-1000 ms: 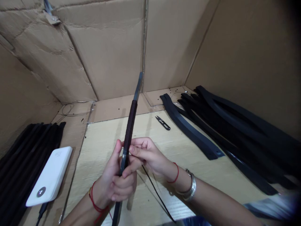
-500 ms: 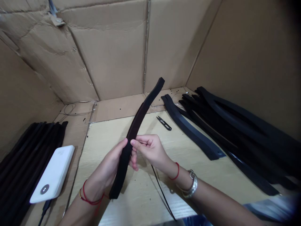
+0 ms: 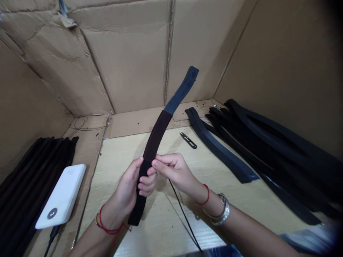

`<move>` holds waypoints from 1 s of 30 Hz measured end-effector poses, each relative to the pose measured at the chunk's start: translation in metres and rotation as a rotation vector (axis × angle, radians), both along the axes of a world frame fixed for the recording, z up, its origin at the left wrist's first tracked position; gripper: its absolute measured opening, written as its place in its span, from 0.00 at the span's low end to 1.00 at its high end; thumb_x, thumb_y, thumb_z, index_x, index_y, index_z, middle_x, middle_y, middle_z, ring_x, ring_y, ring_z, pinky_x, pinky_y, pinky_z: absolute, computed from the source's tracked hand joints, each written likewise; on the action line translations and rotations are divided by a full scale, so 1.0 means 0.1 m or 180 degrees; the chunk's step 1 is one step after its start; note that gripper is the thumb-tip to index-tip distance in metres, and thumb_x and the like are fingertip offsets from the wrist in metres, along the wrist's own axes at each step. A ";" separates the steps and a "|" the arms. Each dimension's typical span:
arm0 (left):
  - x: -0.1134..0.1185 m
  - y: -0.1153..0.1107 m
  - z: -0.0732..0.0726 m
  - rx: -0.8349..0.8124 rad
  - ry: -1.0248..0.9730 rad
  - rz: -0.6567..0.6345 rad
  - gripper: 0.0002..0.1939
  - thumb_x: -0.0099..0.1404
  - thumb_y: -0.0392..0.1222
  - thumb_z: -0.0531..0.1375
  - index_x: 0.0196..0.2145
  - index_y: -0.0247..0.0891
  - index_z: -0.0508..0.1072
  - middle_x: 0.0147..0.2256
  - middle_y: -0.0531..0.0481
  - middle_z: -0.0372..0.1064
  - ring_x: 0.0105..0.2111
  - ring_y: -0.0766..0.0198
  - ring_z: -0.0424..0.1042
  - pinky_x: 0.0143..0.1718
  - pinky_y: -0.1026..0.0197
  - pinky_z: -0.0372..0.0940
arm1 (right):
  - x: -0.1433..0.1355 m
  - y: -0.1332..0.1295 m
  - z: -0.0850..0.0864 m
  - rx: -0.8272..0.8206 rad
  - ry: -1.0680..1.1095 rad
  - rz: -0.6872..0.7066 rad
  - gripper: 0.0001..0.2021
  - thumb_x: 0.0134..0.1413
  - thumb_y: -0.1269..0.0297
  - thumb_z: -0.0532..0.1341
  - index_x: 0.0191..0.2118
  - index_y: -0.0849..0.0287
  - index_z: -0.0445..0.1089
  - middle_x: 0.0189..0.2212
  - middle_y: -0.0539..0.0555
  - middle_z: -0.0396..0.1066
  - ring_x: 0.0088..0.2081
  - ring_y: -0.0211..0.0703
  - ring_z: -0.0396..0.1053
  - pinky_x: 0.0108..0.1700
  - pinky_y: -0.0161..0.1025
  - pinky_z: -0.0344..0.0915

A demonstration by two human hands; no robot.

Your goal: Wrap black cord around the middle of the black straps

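A long curved dark strip (image 3: 158, 137) is held up at a slant over the pale tabletop, with a brown-black covering round its middle and a bare grey upper end that has a small hole. My left hand (image 3: 134, 182) wraps round its lower part, thumb on the near face and fingers curled over the right edge. At the strip's right edge, just below the middle, my right hand (image 3: 171, 167) pinches with thumb and forefinger; what is between those fingertips is too small to make out. A thin black cord (image 3: 182, 210) runs down from below my right hand.
Small black thread snips (image 3: 188, 140) lie behind my right hand. Several dark curved strips (image 3: 222, 146) are spread at the right. Several black strips (image 3: 40, 164) lie at the left under a white power bank (image 3: 61, 196) with a cable. Cardboard walls (image 3: 128, 57) enclose the table.
The strip has been turned about its length, showing its grey end with the hole, and its top has risen. My left fingers now curl over its front.
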State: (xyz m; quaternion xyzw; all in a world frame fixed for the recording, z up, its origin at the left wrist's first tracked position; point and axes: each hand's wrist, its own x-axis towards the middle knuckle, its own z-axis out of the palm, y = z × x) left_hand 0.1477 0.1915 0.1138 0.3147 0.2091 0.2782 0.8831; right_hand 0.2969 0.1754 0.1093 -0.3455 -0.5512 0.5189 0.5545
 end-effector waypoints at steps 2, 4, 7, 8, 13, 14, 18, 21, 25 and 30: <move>-0.02 -0.02 0.02 -0.0137 -0.0196 -0.0049 0.18 0.62 0.52 0.57 0.24 0.36 0.62 0.18 0.62 0.41 0.16 0.75 0.35 0.14 0.72 0.41 | 0.01 0.00 0.04 -0.0029 0.0037 0.0176 0.11 0.56 0.59 0.64 0.31 0.62 0.79 0.25 0.52 0.76 0.28 0.37 0.69 0.34 0.35 0.66; -0.03 -0.05 0.03 -0.0292 -0.0397 -0.0105 0.18 0.62 0.52 0.57 0.24 0.35 0.63 0.18 0.62 0.42 0.16 0.75 0.35 0.14 0.72 0.40 | 0.02 -0.01 0.07 -0.0033 0.0104 0.0306 0.11 0.56 0.59 0.64 0.33 0.62 0.79 0.22 0.50 0.72 0.29 0.38 0.69 0.34 0.36 0.67; -0.04 -0.07 0.02 -0.0383 -0.0607 -0.0171 0.19 0.62 0.53 0.57 0.24 0.34 0.64 0.17 0.62 0.42 0.15 0.76 0.35 0.14 0.72 0.40 | 0.02 -0.03 0.10 0.0017 0.0202 0.0392 0.10 0.56 0.61 0.64 0.30 0.61 0.79 0.17 0.47 0.67 0.29 0.38 0.69 0.36 0.36 0.67; -0.04 -0.08 0.01 -0.0383 -0.0629 -0.0157 0.19 0.62 0.53 0.57 0.25 0.33 0.65 0.17 0.62 0.42 0.15 0.76 0.36 0.14 0.72 0.40 | 0.02 -0.03 0.10 0.0033 0.0199 0.0394 0.10 0.57 0.61 0.63 0.29 0.60 0.78 0.18 0.47 0.68 0.29 0.38 0.69 0.36 0.36 0.67; -0.02 -0.08 0.01 -0.0229 -0.0399 0.0191 0.18 0.62 0.52 0.59 0.26 0.33 0.67 0.18 0.62 0.44 0.16 0.76 0.37 0.15 0.72 0.41 | 0.02 -0.05 0.11 0.0102 -0.0113 0.0214 0.10 0.59 0.64 0.61 0.32 0.61 0.78 0.27 0.51 0.76 0.29 0.36 0.70 0.36 0.35 0.68; -0.01 -0.08 0.02 -0.0184 -0.0304 0.0299 0.18 0.61 0.52 0.60 0.26 0.34 0.66 0.18 0.62 0.44 0.16 0.76 0.38 0.15 0.72 0.41 | 0.01 -0.05 0.11 0.0101 -0.0178 0.0120 0.10 0.59 0.65 0.60 0.33 0.61 0.79 0.27 0.52 0.77 0.29 0.36 0.71 0.36 0.35 0.68; 0.03 -0.07 0.02 -0.0096 0.0045 0.0592 0.18 0.56 0.53 0.63 0.25 0.35 0.64 0.17 0.62 0.44 0.16 0.76 0.38 0.15 0.72 0.40 | -0.02 -0.05 0.11 -0.0018 -0.0306 -0.0329 0.09 0.58 0.67 0.61 0.32 0.62 0.79 0.27 0.54 0.78 0.28 0.37 0.72 0.33 0.34 0.69; 0.04 -0.07 0.02 -0.0035 0.0192 0.0758 0.19 0.55 0.54 0.64 0.25 0.35 0.64 0.17 0.62 0.45 0.17 0.75 0.39 0.15 0.72 0.40 | -0.03 -0.07 0.12 -0.0097 -0.0312 -0.0370 0.08 0.56 0.67 0.62 0.31 0.62 0.79 0.26 0.54 0.78 0.25 0.35 0.71 0.27 0.32 0.67; 0.04 -0.07 0.02 0.0063 0.0185 0.0789 0.20 0.55 0.55 0.63 0.25 0.36 0.64 0.17 0.62 0.45 0.17 0.75 0.39 0.15 0.71 0.40 | -0.04 -0.08 0.12 -0.0075 -0.0148 -0.0319 0.07 0.54 0.67 0.64 0.30 0.61 0.80 0.24 0.53 0.78 0.24 0.35 0.72 0.29 0.32 0.69; 0.03 -0.10 0.01 0.0141 0.0108 0.0627 0.20 0.57 0.56 0.62 0.24 0.36 0.63 0.17 0.62 0.44 0.17 0.75 0.38 0.15 0.71 0.39 | -0.02 -0.05 0.13 -0.0223 0.0104 -0.0276 0.07 0.50 0.63 0.67 0.27 0.61 0.79 0.24 0.53 0.78 0.26 0.38 0.75 0.32 0.35 0.72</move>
